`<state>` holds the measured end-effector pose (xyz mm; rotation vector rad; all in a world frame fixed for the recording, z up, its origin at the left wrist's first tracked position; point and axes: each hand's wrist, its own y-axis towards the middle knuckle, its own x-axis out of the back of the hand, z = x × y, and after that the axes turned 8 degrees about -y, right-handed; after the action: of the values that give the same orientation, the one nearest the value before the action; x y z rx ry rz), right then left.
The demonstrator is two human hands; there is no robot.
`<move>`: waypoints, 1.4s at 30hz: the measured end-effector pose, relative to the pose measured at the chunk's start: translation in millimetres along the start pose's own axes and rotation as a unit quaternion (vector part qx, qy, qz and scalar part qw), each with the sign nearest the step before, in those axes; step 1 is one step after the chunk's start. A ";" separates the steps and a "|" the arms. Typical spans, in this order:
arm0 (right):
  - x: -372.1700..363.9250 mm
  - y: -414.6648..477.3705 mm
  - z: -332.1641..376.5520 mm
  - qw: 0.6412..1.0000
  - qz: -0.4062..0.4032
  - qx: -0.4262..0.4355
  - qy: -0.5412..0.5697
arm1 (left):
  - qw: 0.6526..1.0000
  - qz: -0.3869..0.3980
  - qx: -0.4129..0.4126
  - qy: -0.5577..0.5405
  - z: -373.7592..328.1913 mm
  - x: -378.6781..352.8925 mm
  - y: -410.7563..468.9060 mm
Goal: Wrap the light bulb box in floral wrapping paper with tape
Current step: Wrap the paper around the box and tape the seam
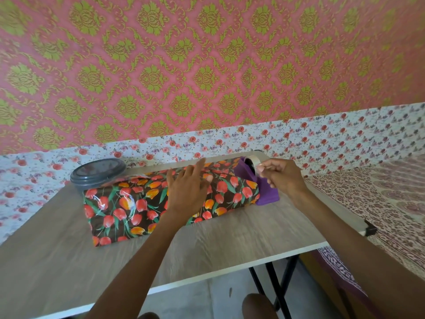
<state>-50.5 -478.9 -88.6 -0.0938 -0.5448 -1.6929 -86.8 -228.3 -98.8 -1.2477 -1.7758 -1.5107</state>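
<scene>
The flowered paper (128,210) lies on the table (230,245), in the middle of the frame and a little to the left. The box is hidden inside it, so only a long, flat shape is seen. The top of the paper is pressed down by the left hand (187,192), which lies flat with its fingers straight and a little spread. Shiny patches are seen near the left end; it cannot be told if they are tape.

A purple tape holder (266,194) stands at the right end of the paper, and seems to touch it. The end of the tape (251,160) is pinched between the thumb and fingers of the right hand (284,178), just above the holder.

A piece of tape is likely being pulled off. The paper should be held tight under the flat hand, so the fold is not let loose. The tape should be pulled out straight and slowly, because the holder is not held and could be dragged or tipped. A piece long enough to cross the fold is needed. It should be torn down on the cutter, and the sticky side must not be let curl onto itself.

A round grey tub (99,172) sits just behind the left end of the paper.
</scene>
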 end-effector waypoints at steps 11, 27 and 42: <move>-67.5 -3.3 72.6 0.997 0.064 0.027 0.037 | 0.903 -0.087 0.106 -0.406 18.6 24.4 9.6; -144.2 28.2 99.3 0.979 0.074 -0.183 0.057 | 1.000 0.001 0.015 -0.025 42.6 20.8 7.0; -148.0 47.1 94.0 0.968 0.120 -0.219 0.012 | 0.999 0.013 0.022 -0.039 42.1 21.7 5.0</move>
<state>2.2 -310.8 -44.7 -0.4402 -0.1250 -1.5487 -84.6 -181.6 -89.5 -1.3176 -1.8253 -1.4186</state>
